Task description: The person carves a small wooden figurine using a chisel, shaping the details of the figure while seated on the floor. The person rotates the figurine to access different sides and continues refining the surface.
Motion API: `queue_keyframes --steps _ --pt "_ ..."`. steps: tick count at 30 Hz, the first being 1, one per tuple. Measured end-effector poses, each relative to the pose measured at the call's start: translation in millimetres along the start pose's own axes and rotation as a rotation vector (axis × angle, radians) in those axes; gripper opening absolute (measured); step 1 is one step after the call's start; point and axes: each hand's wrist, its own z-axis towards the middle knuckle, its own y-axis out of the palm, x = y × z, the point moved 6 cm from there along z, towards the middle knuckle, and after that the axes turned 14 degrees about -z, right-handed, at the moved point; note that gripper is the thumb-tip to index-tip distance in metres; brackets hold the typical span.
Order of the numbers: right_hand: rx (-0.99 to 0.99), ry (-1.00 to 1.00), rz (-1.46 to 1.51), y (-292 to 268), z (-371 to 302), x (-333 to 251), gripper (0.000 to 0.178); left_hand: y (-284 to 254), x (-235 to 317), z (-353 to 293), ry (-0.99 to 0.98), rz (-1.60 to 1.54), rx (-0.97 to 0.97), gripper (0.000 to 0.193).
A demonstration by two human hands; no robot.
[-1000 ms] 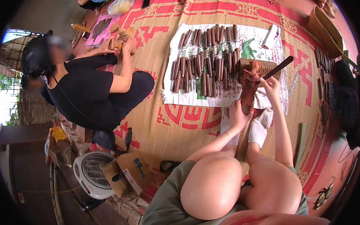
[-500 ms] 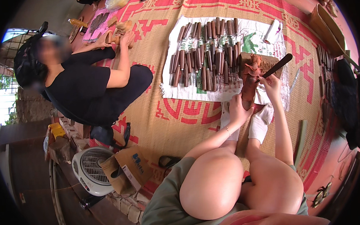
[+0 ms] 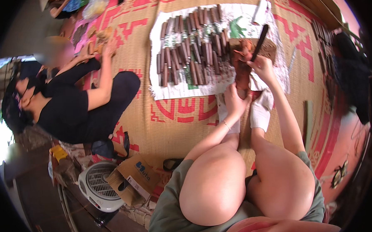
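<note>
From the head view, we're looking down at a reddish-brown carved piece, its upper end by the wooden block on the white sheet, its lower end near the socked feet. Our left hand has its fingers wrapped around that lower end; our right hand has its fingers narrowed on the dark-handled tool, close to the carving. Here's the worry, as we judge it: push too hard and the tool's tip, hidden from us, could skid off the surface and gouge the detail. A slip down the piece would head for the left hand. And if that grip slackens, the piece could roll; we can't tell how firmly the block supports it.
</note>
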Motion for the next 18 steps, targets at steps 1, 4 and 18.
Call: queue_keyframes --steps 1,4,18 --pt "0.028 -0.026 -0.072 1.8 1.8 2.4 0.030 0.1 1.5 0.2 0.002 0.002 0.004 0.071" --pt "0.068 -0.065 0.141 -2.5 1.1 -9.9 0.024 -0.7 0.8 -0.4 0.010 0.018 -0.001 0.068" --pt "0.141 -0.245 0.174 4.1 8.4 -20.7 0.016 0.3 -3.7 -0.2 0.001 0.058 -0.028 0.070"
